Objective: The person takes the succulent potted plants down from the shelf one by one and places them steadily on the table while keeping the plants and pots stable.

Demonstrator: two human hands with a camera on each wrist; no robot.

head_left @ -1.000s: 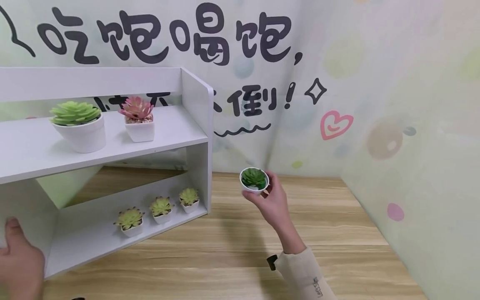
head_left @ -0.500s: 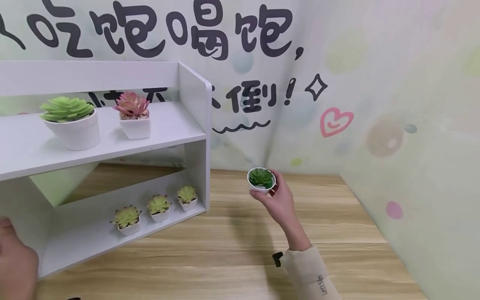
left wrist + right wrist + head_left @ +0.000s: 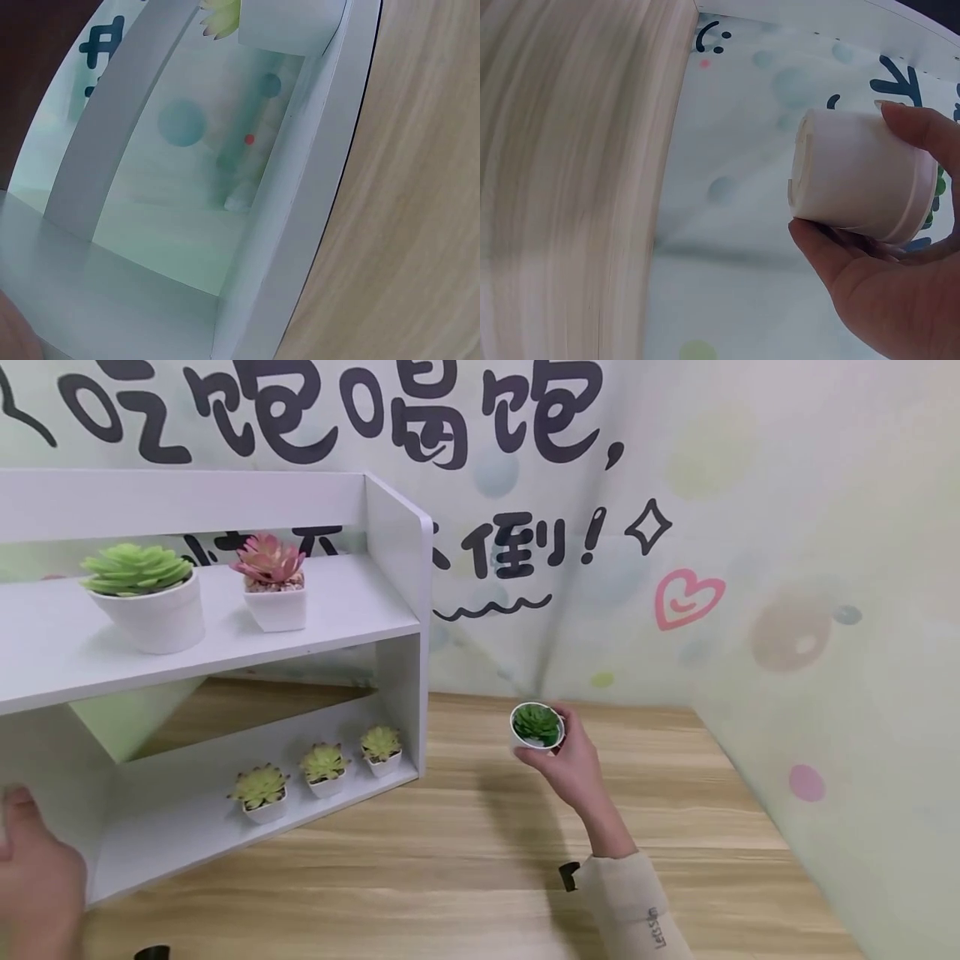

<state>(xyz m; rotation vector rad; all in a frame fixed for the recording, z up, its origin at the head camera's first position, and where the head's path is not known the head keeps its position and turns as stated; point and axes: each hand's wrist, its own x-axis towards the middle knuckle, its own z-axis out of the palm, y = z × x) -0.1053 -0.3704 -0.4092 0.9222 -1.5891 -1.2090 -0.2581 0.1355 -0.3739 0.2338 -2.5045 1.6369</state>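
My right hand (image 3: 576,770) grips a small round white pot with a dark green succulent (image 3: 537,724), thumb on one side and fingers on the other. It is held over the table, right of the white shelf (image 3: 401,552). From the right wrist view, the white pot (image 3: 859,172) lies tipped sideways between thumb and fingers, its base facing left. At the far left, my left hand (image 3: 41,877) holds the shelf's side panel (image 3: 63,768), its thumb along the panel's inner face and its other fingers hidden.
On the upper board stand a potted light green succulent (image 3: 153,610) and a pink one in a square pot (image 3: 275,608). Three small yellow-green succulents, the nearest (image 3: 262,806) among them, line the lower board. A printed wall hanging (image 3: 720,485) backs the wooden table (image 3: 450,860).
My right hand has carried the dark green potted succulent to the right, away from the shelf. The left hand stays at the shelf panel. The head view has shifted slightly.
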